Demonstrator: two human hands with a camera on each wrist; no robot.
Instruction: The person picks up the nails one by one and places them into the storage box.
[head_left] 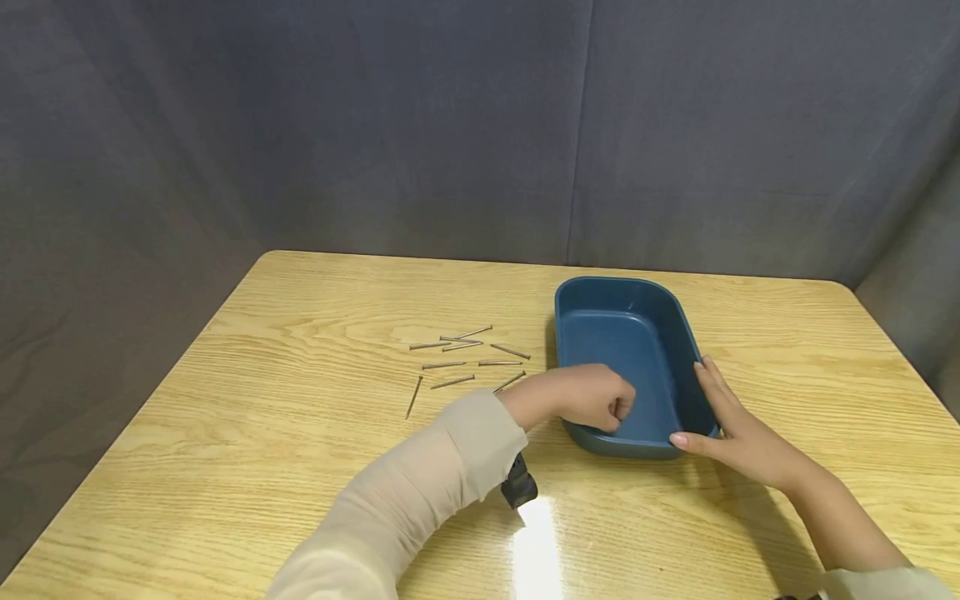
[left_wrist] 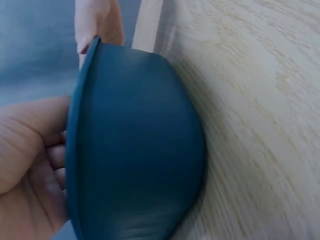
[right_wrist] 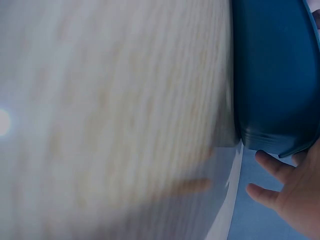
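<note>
Head view: loose nails lie left of blue bin, long axes mostly crosswise. Left hand nearer, over bin's near end, fingers curled; can't tell whether pinching anything. Right hand spread against near right corner.

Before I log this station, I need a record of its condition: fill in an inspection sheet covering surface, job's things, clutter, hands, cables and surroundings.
Surface: wood-grain table, bright glare toward its near side.
Job's things: blue tub upright; nails loose on the table left of it, some crossing.
Clutter: nothing seen.
Left hand: fingers curled, over the tub's near left part; whether it holds anything is hidden.
Right hand: touches the tub's right side, thumb at the near rim.
Cables: nothing seen.
Surroundings: grey curtain behind the table.
</note>
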